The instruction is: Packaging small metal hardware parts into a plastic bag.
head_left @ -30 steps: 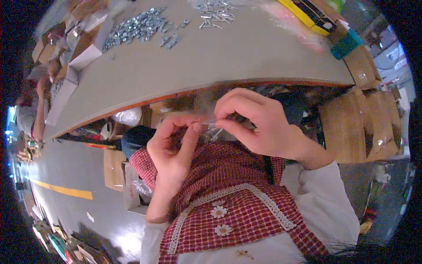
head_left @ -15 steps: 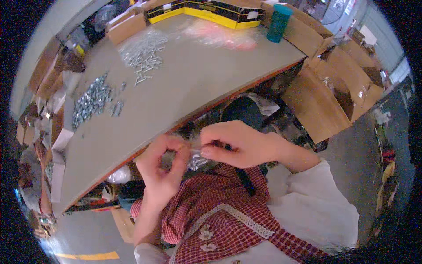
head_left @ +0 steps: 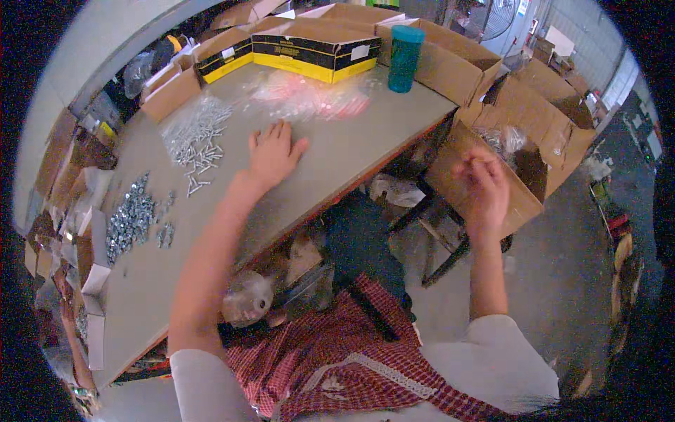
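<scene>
My left hand (head_left: 274, 155) is over the grey table, open and holding nothing, its fingers spread toward a pile of clear plastic bags (head_left: 309, 97) with reddish marks. Left of it lies a heap of silver screws (head_left: 197, 144). A heap of small metal fittings, perhaps nuts (head_left: 133, 218), sits nearer on the left. My right hand (head_left: 486, 188) is off the table's right edge, in front of an open cardboard box (head_left: 492, 204). Its fingers are curled and smeared by motion, so whether they hold anything is unclear. Clear bags with shiny contents (head_left: 508, 139) show inside that box.
Black-and-yellow open boxes (head_left: 302, 60) line the table's far edge. A teal tumbler (head_left: 405, 60) stands beside them, next to a brown carton (head_left: 450, 67). White box flaps (head_left: 96, 278) edge the left side. Below the table hangs a clear plastic bag (head_left: 247, 299).
My hands were together before me at the table edge, pinching a small clear bag. They have parted: left forward over the table, right out to the box. The bag is no longer seen between them.
</scene>
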Demonstrator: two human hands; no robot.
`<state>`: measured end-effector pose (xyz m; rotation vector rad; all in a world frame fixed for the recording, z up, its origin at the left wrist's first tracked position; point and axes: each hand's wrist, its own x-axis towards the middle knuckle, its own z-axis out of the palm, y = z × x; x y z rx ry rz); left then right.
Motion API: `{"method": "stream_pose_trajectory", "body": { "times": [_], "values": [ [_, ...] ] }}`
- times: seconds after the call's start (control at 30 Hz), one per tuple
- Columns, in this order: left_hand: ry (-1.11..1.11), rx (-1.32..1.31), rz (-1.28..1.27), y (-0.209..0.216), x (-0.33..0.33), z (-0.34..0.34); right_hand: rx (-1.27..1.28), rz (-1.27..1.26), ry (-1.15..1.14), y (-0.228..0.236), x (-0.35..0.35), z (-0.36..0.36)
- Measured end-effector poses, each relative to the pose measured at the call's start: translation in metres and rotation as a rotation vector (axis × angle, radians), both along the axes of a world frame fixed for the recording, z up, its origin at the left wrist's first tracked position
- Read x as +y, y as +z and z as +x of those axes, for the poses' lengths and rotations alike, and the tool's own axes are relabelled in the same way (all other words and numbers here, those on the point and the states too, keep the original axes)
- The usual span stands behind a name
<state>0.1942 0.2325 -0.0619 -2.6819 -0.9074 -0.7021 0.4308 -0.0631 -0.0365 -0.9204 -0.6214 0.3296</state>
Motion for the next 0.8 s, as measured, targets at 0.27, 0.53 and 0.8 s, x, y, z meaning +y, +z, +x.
{"method": "stream_pose_trajectory", "body": {
  "times": [0.27,0.53,0.8],
  "values": [
    [-0.092,0.14,-0.091,0.035,-0.14,-0.049,-0.479,-0.335,0.54,-0.051,0.049,-0.066],
    [-0.067,-0.171,-0.083,0.027,-0.161,-0.105,-1.537,-0.46,0.231,-0.012,0.076,-0.123],
    [0.304,-0.35,-0.249,0.031,-0.15,-0.155,-2.018,-0.678,0.251,0.001,0.141,-0.129]
  ]
}}
